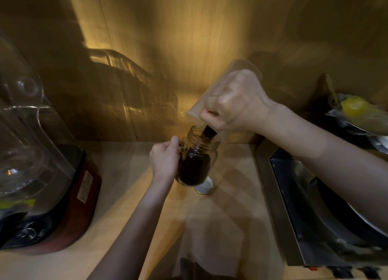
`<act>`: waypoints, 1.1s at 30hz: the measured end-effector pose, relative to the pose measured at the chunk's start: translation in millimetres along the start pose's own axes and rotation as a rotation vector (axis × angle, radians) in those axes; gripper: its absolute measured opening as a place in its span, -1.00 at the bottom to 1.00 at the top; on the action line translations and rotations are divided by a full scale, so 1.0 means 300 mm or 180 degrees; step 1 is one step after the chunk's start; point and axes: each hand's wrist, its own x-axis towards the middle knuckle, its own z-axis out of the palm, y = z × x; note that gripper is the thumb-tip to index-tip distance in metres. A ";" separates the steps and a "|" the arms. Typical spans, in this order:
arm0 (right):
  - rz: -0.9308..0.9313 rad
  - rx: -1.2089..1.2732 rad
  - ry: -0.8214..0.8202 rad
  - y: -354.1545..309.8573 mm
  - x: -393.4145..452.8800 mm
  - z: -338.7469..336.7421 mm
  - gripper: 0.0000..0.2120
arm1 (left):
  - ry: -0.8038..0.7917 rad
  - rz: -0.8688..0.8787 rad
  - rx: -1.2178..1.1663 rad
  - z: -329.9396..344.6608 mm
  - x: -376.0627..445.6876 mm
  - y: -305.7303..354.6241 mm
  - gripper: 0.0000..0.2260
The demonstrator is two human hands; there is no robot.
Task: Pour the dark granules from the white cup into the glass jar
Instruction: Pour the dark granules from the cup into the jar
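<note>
A glass jar [196,164] stands on the wooden counter, mostly filled with dark granules. My left hand [164,159] grips the jar's left side near its neck. My right hand [235,107] holds the white cup [220,84] tipped steeply, mouth down over the jar's opening. A dark stream of granules [209,132] falls from the cup's rim into the jar. My fingers hide much of the cup's wall.
The jar's metal lid [204,186] lies on the counter just behind the jar. A blender with a clear jug and red base [42,174] stands at the left. A steel appliance [315,206] fills the right, with a dish of yellow food [357,109] behind it.
</note>
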 end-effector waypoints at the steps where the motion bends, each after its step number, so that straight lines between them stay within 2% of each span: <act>1: -0.0068 -0.0004 0.0040 -0.001 0.001 -0.004 -0.65 | 0.0018 -0.0021 -0.0008 -0.001 0.000 0.000 -0.62; 33: -0.0488 -0.0388 0.0288 -0.004 -0.007 -0.007 -0.64 | -0.0111 -0.0181 -0.0018 0.018 0.007 -0.012 -0.62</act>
